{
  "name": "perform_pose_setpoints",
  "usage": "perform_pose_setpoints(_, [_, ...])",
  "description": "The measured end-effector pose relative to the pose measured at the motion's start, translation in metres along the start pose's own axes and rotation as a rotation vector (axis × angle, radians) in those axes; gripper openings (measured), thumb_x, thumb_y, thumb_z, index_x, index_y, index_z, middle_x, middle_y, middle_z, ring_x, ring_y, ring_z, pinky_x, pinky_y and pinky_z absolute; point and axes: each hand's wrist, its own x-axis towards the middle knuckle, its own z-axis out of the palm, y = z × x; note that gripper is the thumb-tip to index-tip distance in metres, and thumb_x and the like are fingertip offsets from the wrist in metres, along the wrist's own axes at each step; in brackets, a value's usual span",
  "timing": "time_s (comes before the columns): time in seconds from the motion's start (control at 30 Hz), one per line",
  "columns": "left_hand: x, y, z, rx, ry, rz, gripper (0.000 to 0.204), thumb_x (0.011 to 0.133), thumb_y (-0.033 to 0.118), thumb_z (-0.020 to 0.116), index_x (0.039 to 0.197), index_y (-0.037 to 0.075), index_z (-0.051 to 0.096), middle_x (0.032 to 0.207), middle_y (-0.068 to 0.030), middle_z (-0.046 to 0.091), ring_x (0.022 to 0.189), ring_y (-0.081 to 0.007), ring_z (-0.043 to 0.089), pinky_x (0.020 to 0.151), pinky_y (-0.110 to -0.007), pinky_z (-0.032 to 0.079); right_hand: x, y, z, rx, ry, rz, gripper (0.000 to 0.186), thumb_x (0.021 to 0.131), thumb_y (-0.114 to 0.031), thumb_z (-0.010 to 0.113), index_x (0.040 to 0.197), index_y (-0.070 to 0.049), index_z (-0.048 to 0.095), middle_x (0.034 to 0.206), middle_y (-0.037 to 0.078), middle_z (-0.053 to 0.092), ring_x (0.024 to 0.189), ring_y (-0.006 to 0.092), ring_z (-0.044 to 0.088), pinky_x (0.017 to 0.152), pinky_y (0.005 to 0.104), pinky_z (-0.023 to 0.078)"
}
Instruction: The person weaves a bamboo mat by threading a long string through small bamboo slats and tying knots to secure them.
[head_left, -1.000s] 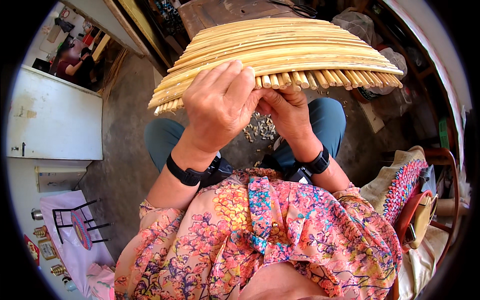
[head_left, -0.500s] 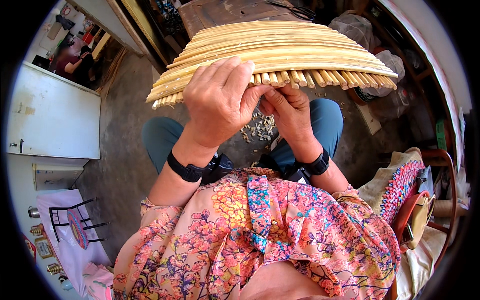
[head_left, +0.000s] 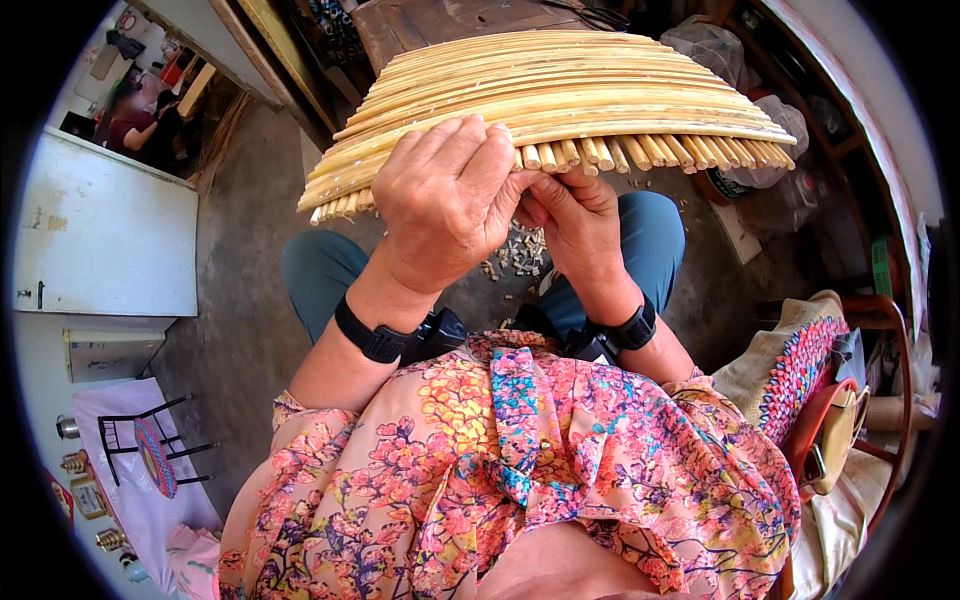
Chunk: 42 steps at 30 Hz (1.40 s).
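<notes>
Mostly, what lies under the panel of pale yellow, round plant stalks [head_left: 570,95] escapes us, since the panel itself covers it. We see its long stalks running left to right on top, with a row of cut stalk ends jutting out below the near edge. It is held up in front of the body, over the gap between 2 knees in blue-grey trousers [head_left: 652,245]. Behind it, a brown wooden bench [head_left: 405,28] is partly covered, and a dark pair of scissors [head_left: 600,17] is cut off by the upper rim.

Our left hand [head_left: 440,195] grips the near edge left of centre, its back towards us, knuckles bent over the top and thumb reaching right, below the edge. Our right hand [head_left: 578,225] is lower, just beside it, thumb and forefinger drawn narrow under the cut ends; the fingertips are partly hidden, so we cannot tell whether they hold anything. Both forearms angle inward, with 1 black wristband [head_left: 368,335] at the left wrist. Small pale stalk offcuts [head_left: 522,252] on the grey floor [head_left: 240,240] show only partly past the hands.
</notes>
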Motion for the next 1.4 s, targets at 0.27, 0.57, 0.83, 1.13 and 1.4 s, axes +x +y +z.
perform_pose_setpoints(0.27, [0.0,0.003,-0.001,-0.008,-0.014,-0.018,0.031,0.07,0.024,0.072,0.087,0.0,0.062,0.084,-0.0145,0.065,0.077,-0.0295,0.063,0.067,-0.034,0.049,-0.001,-0.002,0.002,0.024,0.019,0.003,0.006,0.086,-0.002,0.057,0.089,-0.001,0.062,0.071,0.001,0.055,0.059,0.0084,0.048,0.052,0.0235,0.04])
perform_pose_setpoints(0.57, [-0.001,0.005,0.0,-0.016,-0.022,-0.034,0.032,0.069,0.025,0.072,0.087,0.0,0.062,0.083,-0.0146,0.065,0.077,-0.0296,0.063,0.066,-0.034,0.049,0.0,-0.002,-0.001,-0.007,0.019,-0.011,0.005,0.086,-0.002,0.058,0.088,-0.001,0.062,0.072,0.001,0.057,0.06,0.0089,0.049,0.052,0.0234,0.04])
perform_pose_setpoints(0.83, [-0.003,0.003,-0.002,-0.024,-0.038,-0.102,0.032,0.07,0.027,0.072,0.087,0.002,0.062,0.084,-0.014,0.064,0.077,-0.0298,0.062,0.067,-0.034,0.049,0.004,-0.001,-0.006,-0.246,-0.048,-0.026,0.006,0.088,-0.006,0.057,0.09,-0.002,0.062,0.066,-0.001,0.055,0.057,0.0063,0.049,0.051,0.0206,0.039])
perform_pose_setpoints(1.13, [-0.001,-0.005,0.002,-0.012,0.034,-0.063,0.029,0.072,0.027,0.071,0.087,0.004,0.062,0.084,-0.0125,0.064,0.077,-0.029,0.062,0.068,-0.035,0.048,0.007,-0.006,-0.002,-0.31,-0.021,-0.136,0.015,0.086,-0.007,0.061,0.1,-0.003,0.06,0.084,-0.001,0.06,0.074,0.0058,0.052,0.06,0.0197,0.043])
perform_pose_setpoints(1.4, [0.011,-0.008,-0.003,0.018,-0.001,-0.031,0.026,0.072,0.024,0.07,0.087,0.005,0.061,0.079,-0.0105,0.063,0.072,-0.0292,0.06,0.065,-0.035,0.046,0.014,-0.01,0.005,-0.348,-0.023,-0.109,0.012,0.086,-0.004,0.06,0.098,-0.004,0.061,0.08,-0.002,0.059,0.066,0.0039,0.048,0.058,0.0198,0.041])
